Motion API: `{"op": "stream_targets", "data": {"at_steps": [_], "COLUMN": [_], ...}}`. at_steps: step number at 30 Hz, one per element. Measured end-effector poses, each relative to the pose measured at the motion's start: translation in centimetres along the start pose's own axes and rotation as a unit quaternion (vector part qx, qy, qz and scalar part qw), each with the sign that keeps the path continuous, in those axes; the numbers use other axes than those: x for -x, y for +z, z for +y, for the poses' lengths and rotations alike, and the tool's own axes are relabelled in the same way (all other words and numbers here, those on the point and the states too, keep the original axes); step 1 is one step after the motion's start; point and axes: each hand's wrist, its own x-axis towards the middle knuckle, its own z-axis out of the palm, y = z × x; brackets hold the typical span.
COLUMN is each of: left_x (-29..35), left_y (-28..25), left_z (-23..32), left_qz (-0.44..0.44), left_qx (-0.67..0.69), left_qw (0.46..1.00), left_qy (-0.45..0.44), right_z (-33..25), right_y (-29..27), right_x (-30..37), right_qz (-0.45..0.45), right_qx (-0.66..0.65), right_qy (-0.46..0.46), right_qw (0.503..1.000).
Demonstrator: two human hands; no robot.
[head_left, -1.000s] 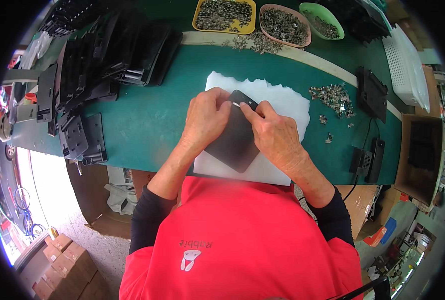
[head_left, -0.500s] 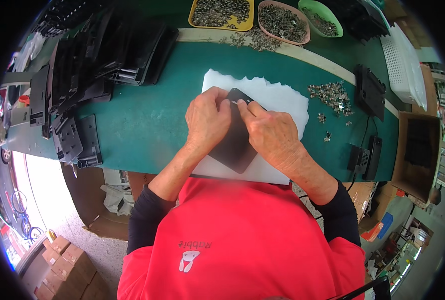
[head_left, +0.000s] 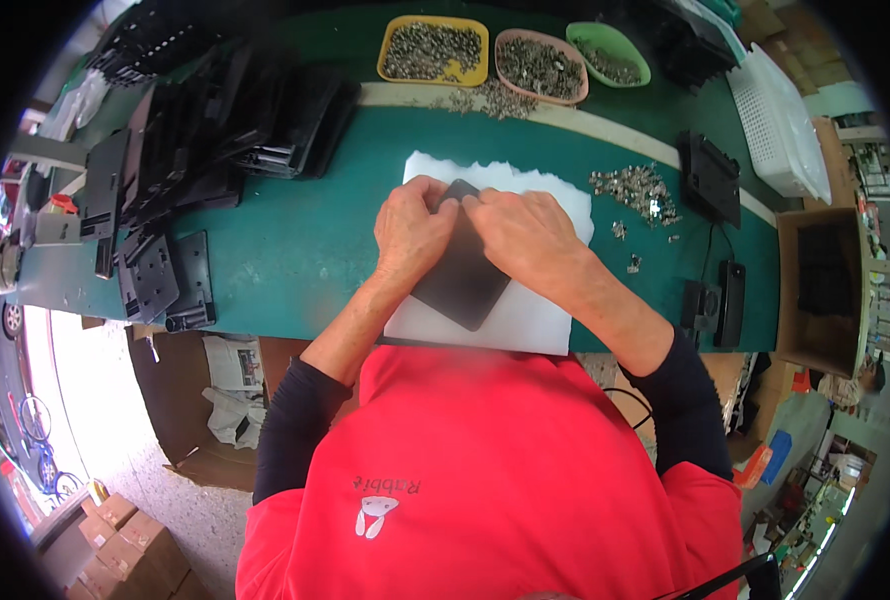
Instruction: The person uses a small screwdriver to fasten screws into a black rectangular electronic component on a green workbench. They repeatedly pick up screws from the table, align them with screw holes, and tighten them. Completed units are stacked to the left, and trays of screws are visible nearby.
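A flat dark grey panel with rounded corners [head_left: 462,285] lies at a slant on a white foam sheet [head_left: 540,330] with a ragged far edge. My left hand [head_left: 415,228] is closed on the panel's far left edge, fingers curled and thumb on top. My right hand [head_left: 527,232] is closed over the panel's far end, its fingertips pressed close to my left thumb. What those right fingertips hold, if anything, is hidden. Small metal clips [head_left: 640,190] lie in a loose pile right of the sheet.
Yellow [head_left: 485,78], pink [head_left: 571,100] and green trays [head_left: 645,75] of small metal parts stand at the back. Black plastic housings [head_left: 195,130] are stacked left. A white basket [head_left: 780,130] and an open cardboard box [head_left: 787,290] sit right. Another box [head_left: 165,400] stands below left.
The view has shifted slightly. My right fingers have closed in farther over the panel's far end, and the small pale piece seen at their tips before is now hidden.
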Motion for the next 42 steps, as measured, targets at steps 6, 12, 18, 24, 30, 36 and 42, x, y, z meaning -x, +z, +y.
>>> {"op": "stream_targets", "data": {"at_steps": [6, 12, 18, 24, 30, 36, 42], "left_x": [1.9, 6.6, 6.6, 6.2, 6.1, 6.1, 6.1], "left_y": [-3.7, -1.4, 1.0, 1.2, 1.6, 2.1, 2.1], "left_z": [4.9, 3.6, -3.0, -1.9, -2.2, -2.5, -2.5], "left_qz": [0.029, 0.078, 0.055, 0.094, 0.113, 0.134, 0.123], "left_qx": [-0.003, -0.274, -0.214, -0.218, -0.211, -0.234, -0.258], "left_qw": [0.969, 0.819, 0.876, 0.882, 0.895, 0.865, 0.843], "left_qy": [0.246, 0.498, 0.43, 0.408, 0.376, 0.423, 0.456], "right_z": [2.5, 2.6, 2.0, 1.1, 1.3, 2.1, 2.4], "right_y": [-2.9, -1.9, 3.6, 4.2, 4.2, 4.8, 6.0], "right_x": [4.6, 7.0, 7.4, 5.6, 5.1, 5.3, 5.8], "right_qz": [0.193, 0.175, 0.099, 0.028, 0.024, 0.036, 0.074], "right_qx": [-0.277, -0.393, -0.211, -0.143, -0.146, -0.12, -0.072], "right_qy": [0.07, 0.121, 0.064, 0.062, 0.022, -0.035, -0.085], "right_qw": [0.939, 0.894, 0.97, 0.987, 0.989, 0.992, 0.991]}}
